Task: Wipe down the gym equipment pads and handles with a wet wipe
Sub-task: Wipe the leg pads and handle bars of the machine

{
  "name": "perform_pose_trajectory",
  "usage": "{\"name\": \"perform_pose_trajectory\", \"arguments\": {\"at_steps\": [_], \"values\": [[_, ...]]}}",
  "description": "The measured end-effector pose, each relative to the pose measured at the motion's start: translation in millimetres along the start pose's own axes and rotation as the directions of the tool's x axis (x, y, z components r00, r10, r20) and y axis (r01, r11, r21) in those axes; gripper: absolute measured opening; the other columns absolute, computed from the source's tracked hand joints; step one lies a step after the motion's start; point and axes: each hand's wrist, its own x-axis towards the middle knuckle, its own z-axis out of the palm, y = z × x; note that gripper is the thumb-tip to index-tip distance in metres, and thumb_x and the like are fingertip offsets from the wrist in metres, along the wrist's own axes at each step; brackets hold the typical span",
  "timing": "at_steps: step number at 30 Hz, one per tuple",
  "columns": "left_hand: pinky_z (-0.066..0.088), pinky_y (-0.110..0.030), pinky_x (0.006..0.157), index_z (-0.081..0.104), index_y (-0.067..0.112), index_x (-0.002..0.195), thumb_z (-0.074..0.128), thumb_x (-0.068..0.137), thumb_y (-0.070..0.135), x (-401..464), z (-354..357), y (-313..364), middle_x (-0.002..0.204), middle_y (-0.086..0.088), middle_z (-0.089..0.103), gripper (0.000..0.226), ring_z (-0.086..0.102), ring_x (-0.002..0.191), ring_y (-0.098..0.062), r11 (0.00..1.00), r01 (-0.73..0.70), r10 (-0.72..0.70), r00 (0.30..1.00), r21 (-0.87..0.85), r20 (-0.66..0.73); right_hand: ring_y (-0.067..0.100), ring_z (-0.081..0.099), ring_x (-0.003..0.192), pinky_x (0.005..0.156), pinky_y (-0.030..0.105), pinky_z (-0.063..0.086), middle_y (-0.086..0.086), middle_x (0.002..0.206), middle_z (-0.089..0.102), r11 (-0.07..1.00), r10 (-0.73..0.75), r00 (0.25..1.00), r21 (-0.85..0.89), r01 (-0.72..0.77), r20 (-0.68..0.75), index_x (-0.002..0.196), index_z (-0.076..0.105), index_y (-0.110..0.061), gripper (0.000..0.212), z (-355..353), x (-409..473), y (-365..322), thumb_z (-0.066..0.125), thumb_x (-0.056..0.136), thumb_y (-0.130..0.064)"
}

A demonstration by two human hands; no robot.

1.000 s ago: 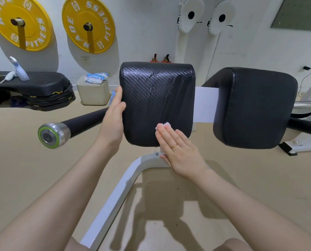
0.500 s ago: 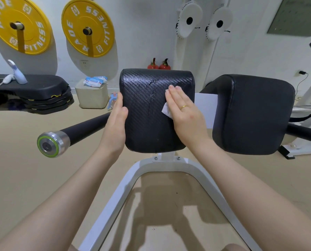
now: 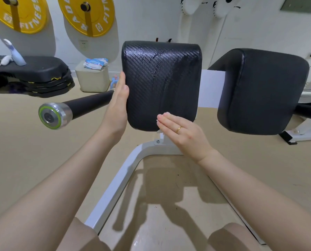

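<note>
Right hand (image 3: 184, 134), fingers straight and together, presses a white wet wipe (image 3: 162, 115) flat on the lower face of the black woven-texture pad (image 3: 160, 78); left hand (image 3: 117, 105), open-palmed, braces that pad's left edge, the black handle bar (image 3: 85, 105) just beyond it.

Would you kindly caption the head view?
Right hand presses white wet wipe against textured black pad; left hand steadies its edge.

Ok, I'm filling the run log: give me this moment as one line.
left hand: flat against edge of black carbon-weave pad | right hand: presses white wet wipe on pad's lower face | pad: wet streaks
</note>
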Motion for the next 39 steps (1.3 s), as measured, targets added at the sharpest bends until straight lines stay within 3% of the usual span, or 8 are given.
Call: {"name": "perform_pose_trajectory", "arguments": {"at_steps": [3, 6, 10, 13, 21, 30, 36, 39], "values": [[0.009, -0.038, 0.120, 0.010, 0.022, 0.150, 0.027, 0.089, 0.050, -2.5, 0.8, 3.5, 0.158, 0.009, 0.013, 0.069, 0.010, 0.144, -0.003, 1.000, 0.014, -0.014, 1.000, 0.007, -0.008, 0.025, 0.058, 0.061, 0.043, 0.025, 0.044, 0.007, 0.077, 0.066, 0.985, 0.120, 0.988, 0.111, -0.131, 0.097, 0.076, 0.068, -0.004, 0.030, -8.9, 6.0, -14.6, 0.042, 0.088, 0.003], [0.008, -0.037, 0.120, 0.009, 0.020, 0.150, 0.027, 0.091, 0.049, -6.3, 1.0, 7.5, 0.158, 0.009, 0.012, 0.068, 0.009, 0.144, -0.002, 0.999, 0.015, -0.015, 1.000, 0.038, -0.012, 0.024, 0.052, 0.055, 0.038, 0.021, 0.031, 0.006, 0.075, 0.062, 0.928, 0.228, 0.915, 0.210, -0.307, 0.332, 0.081, 0.064, -0.006, 0.017, -8.6, -9.0, -28.2, 0.052, 0.073, 0.003], [0.004, -0.034, 0.121, 0.001, 0.015, 0.149, 0.027, 0.092, 0.036, -26.1, 11.2, -1.0, 0.159, 0.007, 0.001, 0.067, 0.001, 0.144, -0.002, 0.990, 0.035, -0.030, 0.999, 0.135, -0.043, 0.026, 0.052, 0.042, 0.033, 0.023, 0.037, 0.009, 0.062, 0.060, 0.866, 0.291, 0.788, 0.200, -0.458, 0.542, 0.090, 0.068, -0.004, 0.052, 1.8, -30.1, -36.4, 0.071, 0.044, 0.020], [0.004, -0.037, 0.121, -0.003, 0.014, 0.149, 0.028, 0.092, 0.033, -33.9, 14.6, -10.7, 0.159, 0.004, -0.002, 0.067, -0.001, 0.145, -0.005, 0.983, 0.011, -0.003, 0.999, 0.185, -0.047, 0.032, 0.058, 0.059, 0.051, 0.040, 0.052, 0.016, 0.068, 0.062, 0.777, 0.366, 0.676, 0.190, -0.600, 0.639, 0.095, 0.068, 0.001, 0.037, 5.9, -25.3, -34.1, 0.058, 0.064, 0.019], [0.000, -0.028, 0.119, -0.004, 0.011, 0.148, 0.025, 0.093, 0.033, -34.6, 15.9, -8.9, 0.158, 0.000, -0.006, 0.067, -0.004, 0.145, -0.006, 0.968, 0.009, 0.003, 0.999, 0.252, -0.049, 0.027, 0.050, 0.068, 0.060, 0.032, 0.040, 0.015, 0.072, 0.063, 0.661, 0.470, 0.578, 0.168, -0.731, 0.667, 0.097, 0.070, -0.006, 0.027, 10.4, -20.0, -29.8, 0.053, 0.081, 0.007], [0.000, -0.024, 0.118, -0.004, 0.013, 0.148, 0.025, 0.092, 0.035, -36.6, 15.1, -5.6, 0.158, 0.003, -0.005, 0.067, -0.005, 0.144, -0.005, 0.968, 0.034, -0.026, 0.999, 0.248, -0.037, 0.018, 0.044, 0.056, 0.058, 0.024, 0.035, 0.009, 0.061, 0.060, 0.649, 0.521, 0.668, 0.263, -0.714, 0.531, 0.090, 0.071, 0.000, 0.022, -5.7, -10.0, -36.3, 0.055, 0.074, 0.002], [0.001, -0.029, 0.120, 0.000, 0.016, 0.148, 0.025, 0.091, 0.040, -36.8, 5.2, -6.0, 0.158, 0.006, -0.001, 0.067, -0.003, 0.144, -0.003, 0.971, 0.020, -0.024, 1.000, 0.238, 0.011, 0.010, 0.048, 0.086, 0.080, 0.005, 0.034, 0.016, 0.102, 0.056, 0.743, 0.449, 0.822, 0.365, -0.561, 0.350, 0.116, 0.060, 0.004, 0.053, -41.4, 31.4, -25.1, 0.062, 0.079, -0.035], [0.003, -0.034, 0.121, 0.007, 0.015, 0.149, 0.026, 0.090, 0.043, -33.9, 5.4, -4.7, 0.158, 0.006, 0.005, 0.067, 0.002, 0.144, -0.002, 0.981, 0.023, -0.019, 1.000, 0.192, -0.024, 0.014, 0.047, 0.084, 0.081, 0.007, 0.034, 0.020, 0.099, 0.051, 0.774, 0.531, 0.836, 0.323, -0.545, 0.140, 0.115, 0.060, 0.006, 0.043, -47.7, 64.6, -1.1, 0.050, 0.088, -0.026]]}}
